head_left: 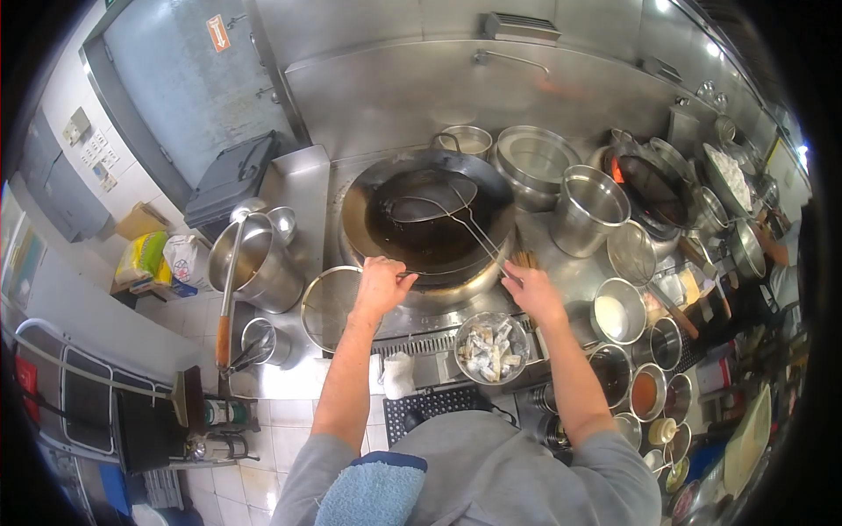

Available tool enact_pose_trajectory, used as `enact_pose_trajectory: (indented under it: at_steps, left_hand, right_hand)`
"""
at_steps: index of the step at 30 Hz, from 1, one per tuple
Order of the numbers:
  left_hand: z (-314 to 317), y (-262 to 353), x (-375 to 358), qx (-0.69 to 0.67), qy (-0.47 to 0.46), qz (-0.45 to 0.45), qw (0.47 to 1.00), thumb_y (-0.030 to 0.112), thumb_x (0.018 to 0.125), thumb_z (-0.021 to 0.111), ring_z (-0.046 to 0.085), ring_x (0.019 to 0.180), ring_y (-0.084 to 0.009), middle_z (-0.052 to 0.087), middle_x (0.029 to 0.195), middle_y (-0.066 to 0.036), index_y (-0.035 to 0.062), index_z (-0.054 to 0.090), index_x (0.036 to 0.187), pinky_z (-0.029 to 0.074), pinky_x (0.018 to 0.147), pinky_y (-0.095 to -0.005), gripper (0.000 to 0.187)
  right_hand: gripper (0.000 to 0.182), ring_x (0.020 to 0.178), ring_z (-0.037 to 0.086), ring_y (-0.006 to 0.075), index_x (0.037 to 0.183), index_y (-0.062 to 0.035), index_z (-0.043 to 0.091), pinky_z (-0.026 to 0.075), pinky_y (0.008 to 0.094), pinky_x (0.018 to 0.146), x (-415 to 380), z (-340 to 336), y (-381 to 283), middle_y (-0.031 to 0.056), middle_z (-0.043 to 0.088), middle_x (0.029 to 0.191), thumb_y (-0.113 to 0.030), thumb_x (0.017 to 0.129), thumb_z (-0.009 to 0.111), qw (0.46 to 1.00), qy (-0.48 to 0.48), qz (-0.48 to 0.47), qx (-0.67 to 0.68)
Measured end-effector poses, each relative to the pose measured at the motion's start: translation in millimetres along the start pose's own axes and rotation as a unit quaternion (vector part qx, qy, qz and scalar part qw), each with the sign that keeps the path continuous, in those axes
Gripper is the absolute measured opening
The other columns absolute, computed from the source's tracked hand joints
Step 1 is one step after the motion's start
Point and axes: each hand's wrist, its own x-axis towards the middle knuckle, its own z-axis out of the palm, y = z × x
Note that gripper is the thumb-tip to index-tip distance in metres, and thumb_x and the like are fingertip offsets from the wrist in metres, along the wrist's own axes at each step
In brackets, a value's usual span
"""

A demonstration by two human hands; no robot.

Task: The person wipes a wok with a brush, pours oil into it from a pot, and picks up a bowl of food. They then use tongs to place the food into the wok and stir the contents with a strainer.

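A large dark wok [361, 206] sits on the range in front of me, with dark liquid inside. My right hand [533, 294] is closed around the long double-wire handle of a skimmer [431, 207], whose round head lies over the wok. My left hand [383, 286] is closed in a pinch near the wok's front left rim. A thin dark line runs right from its fingertips; I cannot tell what it holds. Beside that wrist lies a round mesh strainer [323, 307]. Below my right hand stands a bowl of pale, greyish pieces [491, 349].
At left, a tall steel pot [256, 272] holds a wooden-handled ladle [225, 320]. Steel pots [591, 206] and basins [537, 158] stand behind and right of the wok. Several seasoning containers [647, 390] line the right side. Another wok [649, 184] and a person's arm [774, 245] are farther right.
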Motion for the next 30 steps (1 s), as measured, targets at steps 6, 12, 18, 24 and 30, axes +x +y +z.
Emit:
enact_pose_trajectory:
  at_steps: [6,12,18,24,30]
  left_hand:
    - [0.4,0.5,-0.9,0.001,0.013,0.007,1.0,0.021,0.075,0.078,0.059,0.073,-0.031,0.063,0.065,-0.009,0.0048,0.06,0.062,0.043,0.077,-0.0441,0.027]
    - [0.2,1.0,-1.7,-0.007,0.009,-0.001,1.0,0.022,0.077,0.076,0.057,0.075,-0.0334,0.061,0.066,-0.01,0.0044,0.059,0.064,0.042,0.075,-0.0443,0.028]
    - [1.7,1.2,-1.4,-0.003,0.016,-0.003,1.0,0.019,0.074,0.079,0.059,0.074,-0.0298,0.063,0.066,-0.007,0.0049,0.062,0.067,0.043,0.079,-0.043,0.023]
    - [0.5,0.8,-1.1,-0.006,0.014,0.0,1.0,0.018,0.074,0.08,0.058,0.074,-0.0299,0.062,0.066,-0.008,0.0047,0.063,0.068,0.043,0.079,-0.0429,0.023]
    - [-1.5,-0.2,-1.4,-0.004,-0.002,-0.003,1.0,0.018,0.074,0.079,0.058,0.074,-0.0304,0.062,0.067,-0.008,0.0043,0.062,0.068,0.043,0.078,-0.0435,0.023]
  right_hand:
    - [0.04,0.092,0.068,0.0361,0.126,-0.0067,0.064,0.052,0.0384,0.081,-1.6,24.6,-4.9,0.0248,0.068,0.101,-0.021,0.089,0.069,0.992,-0.041,0.049,0.105]
    - [0.039,0.077,0.066,0.0386,0.127,-0.0088,0.064,0.051,0.0414,0.073,-20.4,14.0,-10.2,0.0265,0.067,0.088,-0.021,0.09,0.068,0.996,-0.042,0.013,0.082]
    - [0.039,0.084,0.068,0.0372,0.126,-0.0094,0.065,0.052,0.0387,0.079,-44.4,-17.5,-14.8,0.0239,0.069,0.1,-0.02,0.089,0.069,0.995,-0.077,0.037,0.048]
    - [0.038,0.081,0.067,0.0372,0.124,-0.0092,0.066,0.052,0.0395,0.076,-61.4,-49.9,-13.5,0.0249,0.068,0.096,-0.017,0.088,0.069,0.997,-0.076,0.026,0.007]
    - [0.038,0.069,0.062,0.0346,0.121,-0.0038,0.067,0.049,0.0397,0.067,-72.3,-83.7,-2.9,0.0223,0.067,0.083,-0.011,0.083,0.071,0.997,-0.064,-0.001,-0.049]
